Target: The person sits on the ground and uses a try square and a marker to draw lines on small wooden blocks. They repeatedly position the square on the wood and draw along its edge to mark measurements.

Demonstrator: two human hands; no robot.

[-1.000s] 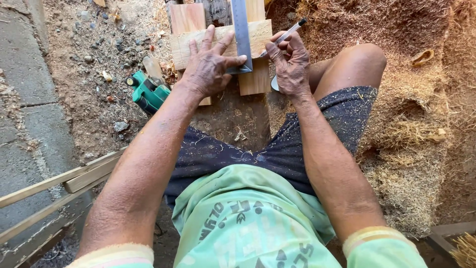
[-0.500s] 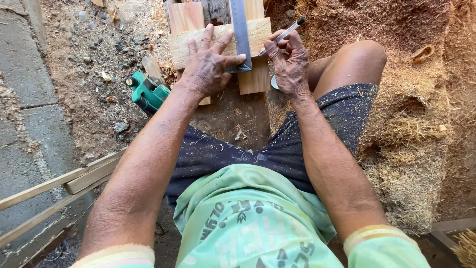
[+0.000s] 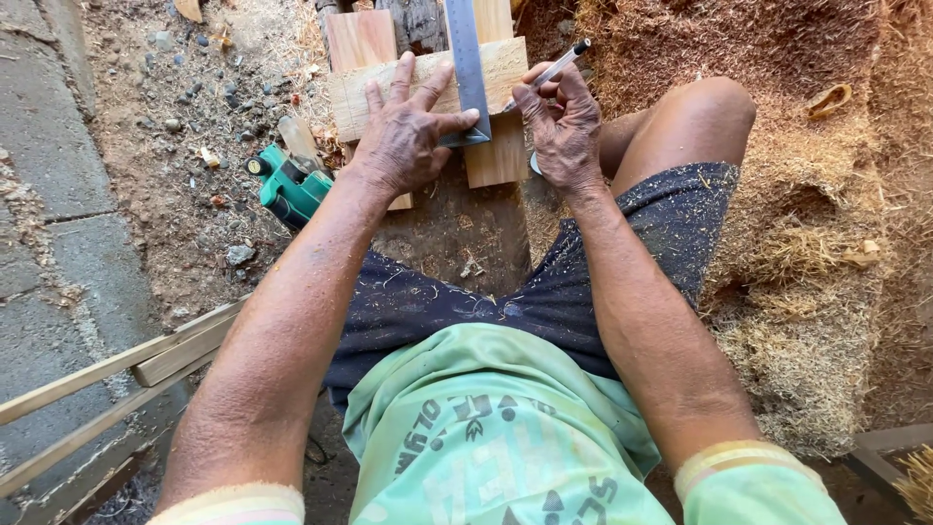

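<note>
Ruler (image 3: 467, 68) lies flat across the wood (image 3: 428, 83) on the ground, pressed by the spread left hand (image 3: 408, 136) so it stays put, while the right hand (image 3: 564, 131) pinches a pen (image 3: 549, 73) beside it.

1. Lighting: strong, even daylight from above; exposure is bright without washed-out areas.
2. Shadows: soft and short, pooled between the legs and under the left hand (image 3: 408, 136).
3. Glare: mild sheen on the metal ruler (image 3: 466, 68) and on both forearms.
4. Sharpness: crisp at centre; sawdust grain is readable.
5. Edges: slight wide-angle stretch and softening at the bottom corners, where the sleeves blur.
</note>
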